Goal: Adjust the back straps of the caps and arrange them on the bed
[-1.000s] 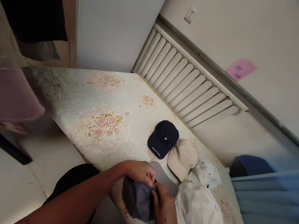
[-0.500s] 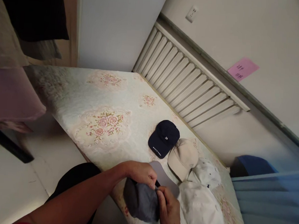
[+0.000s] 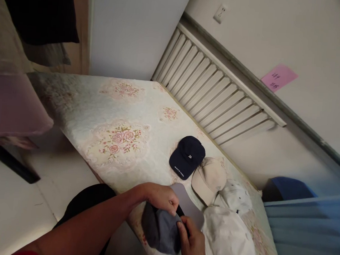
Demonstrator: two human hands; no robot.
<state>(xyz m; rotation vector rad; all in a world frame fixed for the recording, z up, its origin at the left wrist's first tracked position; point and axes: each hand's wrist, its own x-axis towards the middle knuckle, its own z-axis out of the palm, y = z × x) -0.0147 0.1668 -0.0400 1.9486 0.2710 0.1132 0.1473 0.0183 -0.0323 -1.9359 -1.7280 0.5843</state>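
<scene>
A dark grey baseball cap [image 3: 164, 231] is held between my two hands near the front edge of the bed. My left hand [image 3: 163, 197] is closed, its fingers pinching the cap's upper edge. Opposite it, my right hand [image 3: 192, 241] grips the same edge with thumb and fingers. A black band [image 3: 180, 211] shows between the fingertips. Just beyond the hands spreads a lighter grey brim [image 3: 186, 199]. A navy cap [image 3: 187, 156], a beige cap [image 3: 210, 178], a pale cap [image 3: 235, 195] and a large white cap [image 3: 228, 238] with black letters lie in a row alongside.
The flowered bedcover [image 3: 79, 120] extends away to a white slatted radiator [image 3: 220, 88] along the wall. Blue fabric [image 3: 305, 232] hangs at the right, near a blue object [image 3: 290, 188]. Clothes [image 3: 15, 103] hang at the left. A pink note [image 3: 280, 78] is on the wall.
The fingertips have drawn slightly apart along the cap's edge, and more of the black band shows. Both hands keep their grip; the other caps lie as before.
</scene>
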